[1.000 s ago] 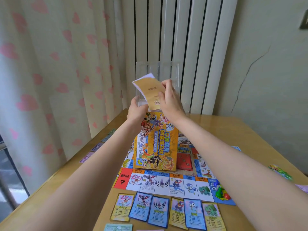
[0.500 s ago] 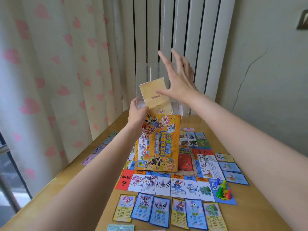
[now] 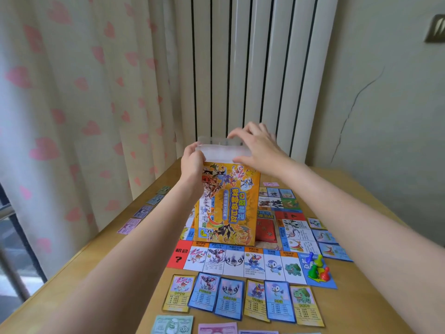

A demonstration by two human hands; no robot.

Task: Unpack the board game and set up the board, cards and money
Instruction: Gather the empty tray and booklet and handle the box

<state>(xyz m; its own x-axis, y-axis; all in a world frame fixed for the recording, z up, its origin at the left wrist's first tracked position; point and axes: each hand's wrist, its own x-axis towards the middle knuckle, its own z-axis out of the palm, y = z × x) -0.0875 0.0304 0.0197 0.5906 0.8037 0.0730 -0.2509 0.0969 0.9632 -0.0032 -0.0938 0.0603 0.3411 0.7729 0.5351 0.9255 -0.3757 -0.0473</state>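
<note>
Both hands held the clear flap [image 3: 220, 150] at the top of the orange game box [image 3: 227, 203], which stood on the board [image 3: 240, 259]. The left hand [image 3: 192, 160] pinched the flap's left end; the right hand [image 3: 258, 147] curled over its right end. Six cards [image 3: 243, 297] lay on the surface just nearer than the board.

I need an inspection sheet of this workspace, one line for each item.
Surface: wooden table, board laid flat on it.
Job's things: orange game box in clear sleeve; six cards in a row below the board; four pawns on the blue corner; money notes at near edge.
Clutter: purple notes by the curtain.
Grips: left hand and right hand grip the clear flap.
Cables: nothing seen.
Surroundings: heart curtain, radiator, cracked wall.
</note>
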